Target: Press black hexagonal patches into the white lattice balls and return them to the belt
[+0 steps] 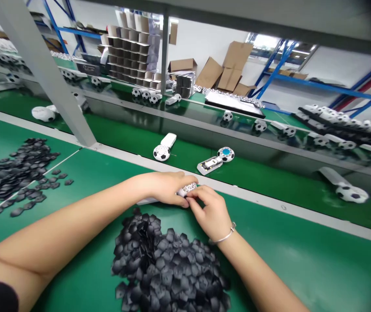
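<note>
Near the middle of the head view, my left hand is wrapped over a white football-patterned part, whose white handle shows a little under the palm. My right hand, with a silver bangle at its wrist, pinches at the right side of that part; whatever sits between thumb and forefinger is too small to make out. Just below both hands, a big heap of black pentagon pieces lies on the green table.
More black pieces are spread at the left. Beyond a metal rail, a green belt carries football-headed units, one with a blue disc. A slanted grey post rises at the left. Cardboard boxes stand behind.
</note>
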Demonstrator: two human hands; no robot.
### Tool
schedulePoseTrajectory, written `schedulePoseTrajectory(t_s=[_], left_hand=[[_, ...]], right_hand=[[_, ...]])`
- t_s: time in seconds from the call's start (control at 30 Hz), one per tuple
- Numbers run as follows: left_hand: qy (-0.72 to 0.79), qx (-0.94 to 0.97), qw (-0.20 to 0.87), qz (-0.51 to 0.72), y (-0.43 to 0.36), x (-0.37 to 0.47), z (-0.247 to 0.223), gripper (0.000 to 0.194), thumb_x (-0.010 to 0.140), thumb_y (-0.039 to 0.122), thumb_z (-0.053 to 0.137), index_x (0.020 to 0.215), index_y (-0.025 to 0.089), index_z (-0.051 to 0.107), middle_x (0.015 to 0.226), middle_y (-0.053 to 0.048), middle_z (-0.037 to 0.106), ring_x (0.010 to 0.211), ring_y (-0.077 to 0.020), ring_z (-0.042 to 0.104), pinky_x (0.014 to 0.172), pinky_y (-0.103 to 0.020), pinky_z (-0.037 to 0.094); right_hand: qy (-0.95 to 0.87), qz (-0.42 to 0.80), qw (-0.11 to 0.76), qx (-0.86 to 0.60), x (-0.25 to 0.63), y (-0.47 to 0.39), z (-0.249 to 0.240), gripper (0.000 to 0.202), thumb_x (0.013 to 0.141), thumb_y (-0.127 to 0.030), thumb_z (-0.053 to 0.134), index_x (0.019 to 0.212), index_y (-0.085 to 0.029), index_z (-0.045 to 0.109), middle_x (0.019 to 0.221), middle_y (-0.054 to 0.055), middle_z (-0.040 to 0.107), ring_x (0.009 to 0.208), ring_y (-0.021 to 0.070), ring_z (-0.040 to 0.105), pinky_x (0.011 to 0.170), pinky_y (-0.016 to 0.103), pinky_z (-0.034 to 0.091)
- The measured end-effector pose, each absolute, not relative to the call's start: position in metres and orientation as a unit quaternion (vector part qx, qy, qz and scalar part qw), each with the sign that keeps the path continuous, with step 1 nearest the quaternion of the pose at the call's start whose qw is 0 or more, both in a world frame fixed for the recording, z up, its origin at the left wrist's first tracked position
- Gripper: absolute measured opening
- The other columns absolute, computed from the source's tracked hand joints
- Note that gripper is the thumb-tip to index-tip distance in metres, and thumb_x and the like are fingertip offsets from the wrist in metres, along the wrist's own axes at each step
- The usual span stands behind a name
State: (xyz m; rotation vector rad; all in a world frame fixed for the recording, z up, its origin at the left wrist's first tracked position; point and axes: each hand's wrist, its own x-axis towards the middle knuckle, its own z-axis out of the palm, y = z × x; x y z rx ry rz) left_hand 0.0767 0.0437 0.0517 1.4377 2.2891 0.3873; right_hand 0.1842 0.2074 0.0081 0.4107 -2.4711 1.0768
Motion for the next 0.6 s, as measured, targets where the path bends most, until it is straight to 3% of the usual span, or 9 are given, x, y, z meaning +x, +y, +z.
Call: schedulePoseTrajectory(t_s=[0.4, 0.47, 0.6], left_hand=[[0.819, 0.524, 0.197, 0.122, 0.045, 0.077, 0.055, 0.058, 0.085, 0.054, 0.052, 0.136, 0.031, 0.038, 0.116, -0.005, 0.057, 0.095, -0.0227, 0.060, 0.075, -0.029, 0.042], [0.812, 0.540, 0.180, 0.127, 0.045, 0.075, 0.055, 0.054, 0.086, 0.052, 0.052, 0.135, 0.033, 0.040, 0.117, -0.005, 0.058, 0.098, -0.0230, 0.059, 0.077, -0.029, 0.042], [0.802, 0.568, 0.146, 0.114, 0.046, 0.071, 0.055, 0.054, 0.084, 0.050, 0.056, 0.134, 0.036, 0.043, 0.120, -0.002, 0.059, 0.103, -0.0237, 0.058, 0.079, -0.028, 0.040]], right_hand=[[-0.905, 0.342, 0.219, 0.127, 0.190, 0.204, 0.018, 0.014, 0.084, -0.008, 0.057, 0.089, -0.015, 0.067, 0.086, 0.007, 0.065, 0.081, 0.0192, 0.061, 0.074, 0.029, 0.048], [-0.914, 0.345, 0.183, 0.114, 0.194, 0.204, 0.025, 0.012, 0.082, -0.007, 0.058, 0.085, -0.016, 0.066, 0.082, 0.005, 0.064, 0.077, 0.0181, 0.060, 0.070, 0.028, 0.047], [-0.913, 0.362, 0.002, 0.188, 0.207, 0.196, 0.031, 0.016, 0.079, -0.005, 0.061, 0.083, -0.017, 0.069, 0.080, 0.002, 0.066, 0.078, 0.0156, 0.061, 0.074, 0.026, 0.048]])
